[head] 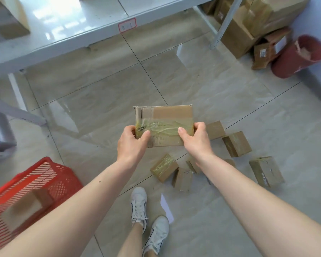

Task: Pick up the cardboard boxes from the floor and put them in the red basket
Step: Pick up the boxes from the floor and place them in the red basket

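I hold a flat taped cardboard box [167, 119] in the air above the floor. My left hand [132, 141] grips its left edge and my right hand [195, 140] grips its right edge, thumbs on top. Several small cardboard boxes lie on the tiles below and to the right, among them one [164, 167] under my arms, one [236, 144] further right and one [266, 171] at the far right. The red basket [50, 175] stands at the lower left, with a cardboard box [26, 206] in it, partly behind my left forearm.
A grey metal shelf [63, 36] runs across the top left. Larger cardboard boxes [248, 28] and a dark red bucket [296, 58] sit at the top right by the wall. My feet in white shoes [139, 204] stand near a white slip of paper [167, 206].
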A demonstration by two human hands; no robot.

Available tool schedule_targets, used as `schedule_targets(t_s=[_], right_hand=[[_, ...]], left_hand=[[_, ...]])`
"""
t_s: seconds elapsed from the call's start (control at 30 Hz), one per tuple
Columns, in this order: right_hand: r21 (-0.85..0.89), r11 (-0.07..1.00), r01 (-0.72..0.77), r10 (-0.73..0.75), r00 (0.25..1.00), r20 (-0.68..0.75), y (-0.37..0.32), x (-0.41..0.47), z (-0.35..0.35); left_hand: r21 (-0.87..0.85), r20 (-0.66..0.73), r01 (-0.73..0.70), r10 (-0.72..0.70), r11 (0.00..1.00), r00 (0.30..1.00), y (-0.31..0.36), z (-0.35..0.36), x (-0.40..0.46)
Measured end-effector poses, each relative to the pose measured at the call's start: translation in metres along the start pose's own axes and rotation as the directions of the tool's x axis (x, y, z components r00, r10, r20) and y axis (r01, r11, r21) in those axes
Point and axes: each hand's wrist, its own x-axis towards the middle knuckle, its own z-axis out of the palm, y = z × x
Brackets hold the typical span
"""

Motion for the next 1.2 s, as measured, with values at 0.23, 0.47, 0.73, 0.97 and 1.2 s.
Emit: schedule_targets(t_s=[0.23,0.47,0.73,0.97,1.2], right_hand=[[-0.086,0.993,0.075,-0.062,0.987,0.147,-0.014,-0.064,0.071],[-0.179,0.977,0.114,-0.059,0.957,0.283,-0.029,-0.132,0.183],[-0.212,0.969,0.128,-0.050,0.939,0.339,-0.024,-0.220,0.320],[-0.203,0.978,0.052,0.027,0.930,0.368,-0.016,-0.263,0.408],[-0.246,0.969,0.004,0.087,0.928,0.361,-0.004,-0.253,0.459]], left_hand=[[-0.076,-0.100,0.086,-0.094,0.993,0.991,-0.061,-0.089,-0.034],[-0.104,-0.237,0.150,-0.171,0.983,0.956,-0.141,-0.198,-0.057],[-0.196,-0.262,0.203,-0.251,0.959,0.932,-0.254,-0.317,-0.078],[-0.205,-0.191,0.267,-0.306,0.942,0.933,-0.339,-0.384,-0.072],[-0.212,-0.114,0.257,-0.285,0.943,0.952,-0.381,-0.394,-0.051]])
